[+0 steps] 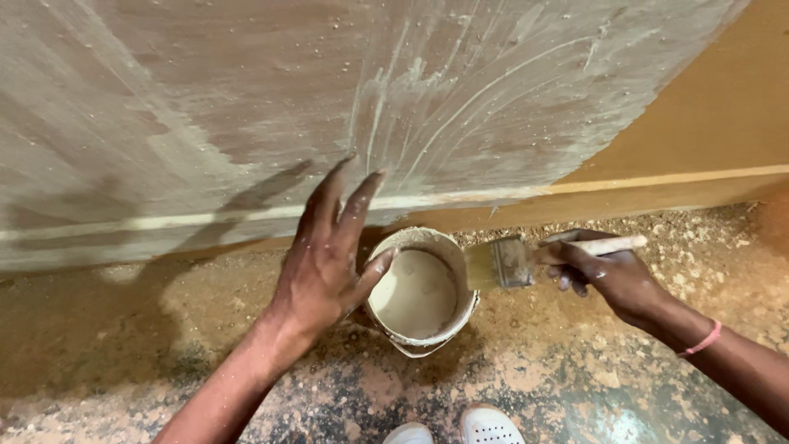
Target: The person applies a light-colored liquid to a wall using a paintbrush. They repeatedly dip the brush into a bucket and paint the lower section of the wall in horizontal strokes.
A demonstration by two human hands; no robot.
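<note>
I'm mid-reload: right hand (612, 275) grips the brush (501, 263) beside the bucket (421, 292) – left hand (325, 255) splayed, empty – next, dip carefully.

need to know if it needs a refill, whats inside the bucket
The bucket holds pale beige paint, filling it well up the walls. Its bottom is covered by the paint, so depth cannot be seen. The brush is outside, at the rim.

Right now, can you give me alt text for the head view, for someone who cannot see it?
Seen from above, the right hand holds a flat paintbrush at the rim of a small bucket of pale paint standing on a speckled floor. The left hand is spread open, thumb touching the bucket's rim. Behind them stands a brown wall streaked with pale wash; white shoe tips show at the bottom edge.
</note>
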